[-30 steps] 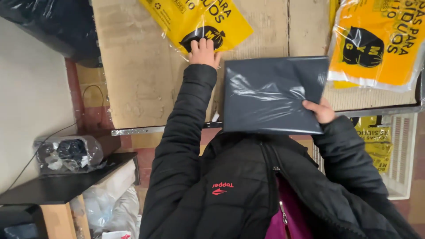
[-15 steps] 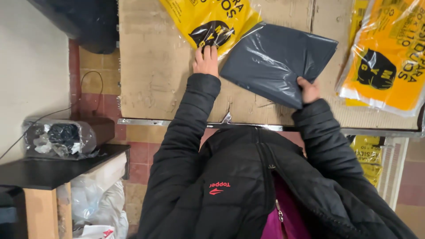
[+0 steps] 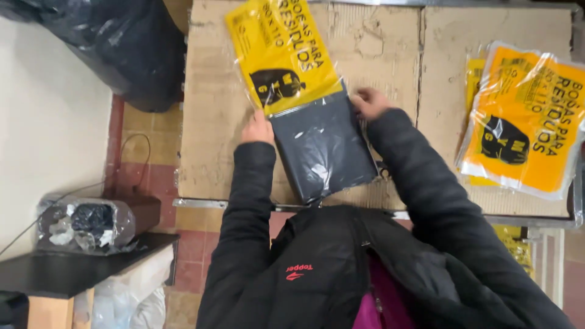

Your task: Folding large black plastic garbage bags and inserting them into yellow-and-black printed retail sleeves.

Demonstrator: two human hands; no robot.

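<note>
Here, at centre frame, our left hand (image 3: 257, 128) pins the yellow printed sleeve (image 3: 281, 55) at its mouth while our right hand (image 3: 370, 102) pinches the folded black bags (image 3: 323, 149), half inserted; next they need sliding fully in, square to the sleeve.

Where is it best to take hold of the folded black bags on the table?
Grip the folded black bags at the near short edge, coming from the table's front: that corner seems to overhang the cardboard-covered table, so fingers could likely slip underneath. The far end meets the yellow sleeve.
</note>
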